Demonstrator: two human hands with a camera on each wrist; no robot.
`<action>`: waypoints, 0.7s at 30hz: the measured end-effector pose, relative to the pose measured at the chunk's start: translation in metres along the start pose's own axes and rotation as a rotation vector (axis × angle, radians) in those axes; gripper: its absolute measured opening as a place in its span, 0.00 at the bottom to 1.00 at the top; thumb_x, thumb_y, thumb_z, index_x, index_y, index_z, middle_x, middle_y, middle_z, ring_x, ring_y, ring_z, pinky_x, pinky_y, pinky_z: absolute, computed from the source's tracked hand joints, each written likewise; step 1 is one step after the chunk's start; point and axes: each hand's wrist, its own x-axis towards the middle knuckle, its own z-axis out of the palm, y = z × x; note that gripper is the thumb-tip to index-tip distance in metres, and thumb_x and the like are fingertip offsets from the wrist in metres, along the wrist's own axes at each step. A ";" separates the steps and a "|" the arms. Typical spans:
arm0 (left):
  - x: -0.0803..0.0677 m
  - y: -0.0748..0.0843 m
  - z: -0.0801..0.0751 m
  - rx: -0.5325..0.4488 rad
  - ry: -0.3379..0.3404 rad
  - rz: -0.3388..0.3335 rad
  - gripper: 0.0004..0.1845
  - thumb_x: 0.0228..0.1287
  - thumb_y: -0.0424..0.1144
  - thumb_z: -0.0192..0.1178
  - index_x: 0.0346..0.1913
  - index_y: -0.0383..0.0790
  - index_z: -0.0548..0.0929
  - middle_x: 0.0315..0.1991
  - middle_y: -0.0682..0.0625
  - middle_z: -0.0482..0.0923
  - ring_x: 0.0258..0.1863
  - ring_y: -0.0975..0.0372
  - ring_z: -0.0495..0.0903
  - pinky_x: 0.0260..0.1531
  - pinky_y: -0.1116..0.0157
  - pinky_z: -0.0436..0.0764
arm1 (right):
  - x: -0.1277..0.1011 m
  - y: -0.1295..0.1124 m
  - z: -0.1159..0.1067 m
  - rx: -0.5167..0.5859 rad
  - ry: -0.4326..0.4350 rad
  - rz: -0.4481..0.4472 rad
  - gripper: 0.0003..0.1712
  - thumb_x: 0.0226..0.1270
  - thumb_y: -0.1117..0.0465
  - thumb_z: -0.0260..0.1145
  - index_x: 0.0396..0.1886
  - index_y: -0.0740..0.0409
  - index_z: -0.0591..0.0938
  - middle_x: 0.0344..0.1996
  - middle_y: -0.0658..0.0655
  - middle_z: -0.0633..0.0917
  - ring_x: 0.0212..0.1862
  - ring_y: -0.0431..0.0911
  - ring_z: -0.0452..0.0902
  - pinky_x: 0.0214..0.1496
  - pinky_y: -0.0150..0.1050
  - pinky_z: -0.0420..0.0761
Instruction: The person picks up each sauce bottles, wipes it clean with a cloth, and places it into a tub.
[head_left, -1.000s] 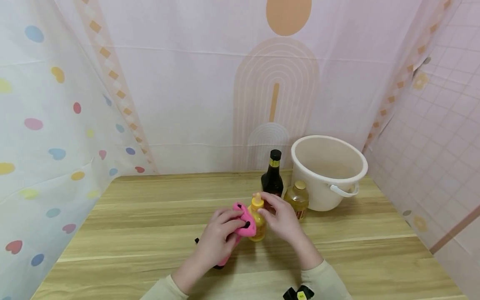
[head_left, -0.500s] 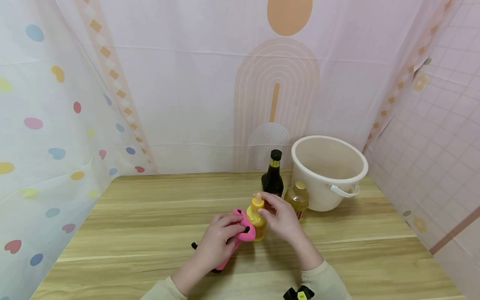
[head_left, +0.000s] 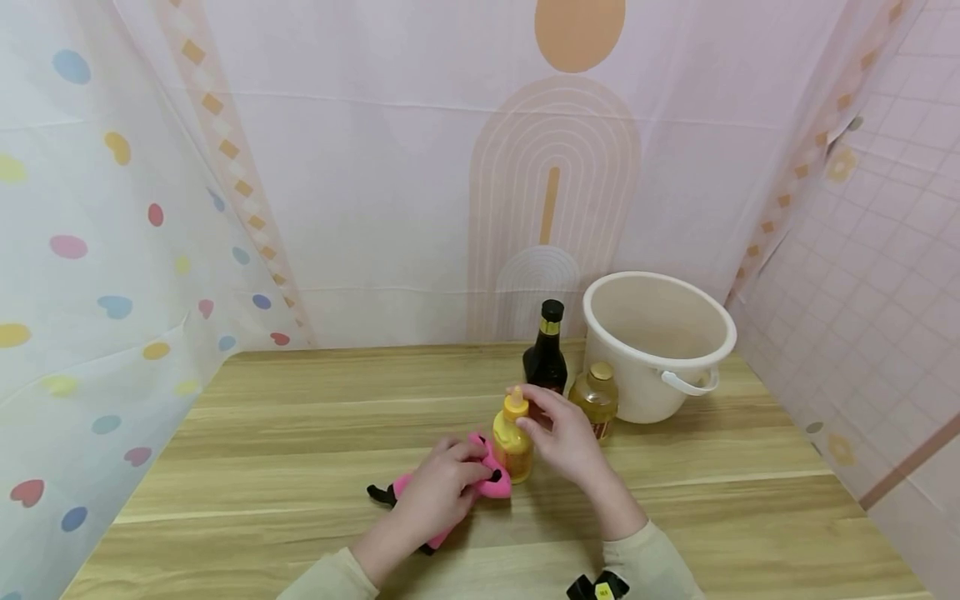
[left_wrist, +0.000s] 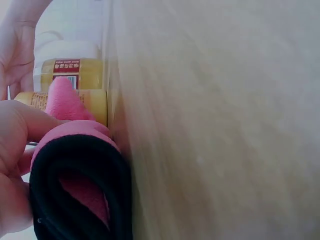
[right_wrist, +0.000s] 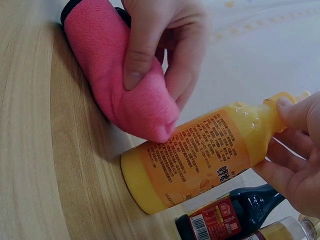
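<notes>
Just right of centre in the head view, the yellow bottle stands on the table. The right hand pinches its neck. The left hand grips the pink cloth against its lower side.

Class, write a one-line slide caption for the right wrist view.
Left hand presses a pink cloth against a yellow bottle.

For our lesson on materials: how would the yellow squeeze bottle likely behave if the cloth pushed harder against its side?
The yellow squeeze bottle looks tall over a narrow base, so it would probably tip without the right hand steadying its cap. Its plastic wall seems soft and may dent. The pink cloth that the left hand presses on it is floppy and probably pushes gently.
</notes>
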 end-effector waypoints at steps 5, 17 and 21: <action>0.001 0.003 -0.001 0.007 -0.037 -0.016 0.13 0.45 0.24 0.71 0.35 0.42 0.91 0.44 0.46 0.84 0.46 0.53 0.78 0.48 0.55 0.79 | 0.000 0.000 0.000 0.000 0.003 0.003 0.23 0.61 0.73 0.70 0.57 0.60 0.81 0.53 0.57 0.83 0.54 0.51 0.80 0.54 0.41 0.80; 0.007 0.003 0.000 0.086 -0.115 -0.003 0.12 0.42 0.26 0.70 0.30 0.45 0.89 0.41 0.49 0.84 0.43 0.53 0.79 0.47 0.56 0.78 | 0.000 0.002 0.001 -0.009 0.009 -0.016 0.23 0.61 0.73 0.70 0.57 0.62 0.81 0.52 0.58 0.83 0.53 0.51 0.80 0.53 0.41 0.80; 0.010 0.004 -0.002 0.112 -0.151 0.006 0.11 0.43 0.27 0.69 0.30 0.46 0.89 0.41 0.51 0.84 0.43 0.54 0.79 0.46 0.57 0.77 | 0.000 0.001 0.001 0.000 0.005 -0.003 0.23 0.61 0.73 0.69 0.57 0.61 0.81 0.52 0.58 0.83 0.53 0.51 0.81 0.54 0.40 0.80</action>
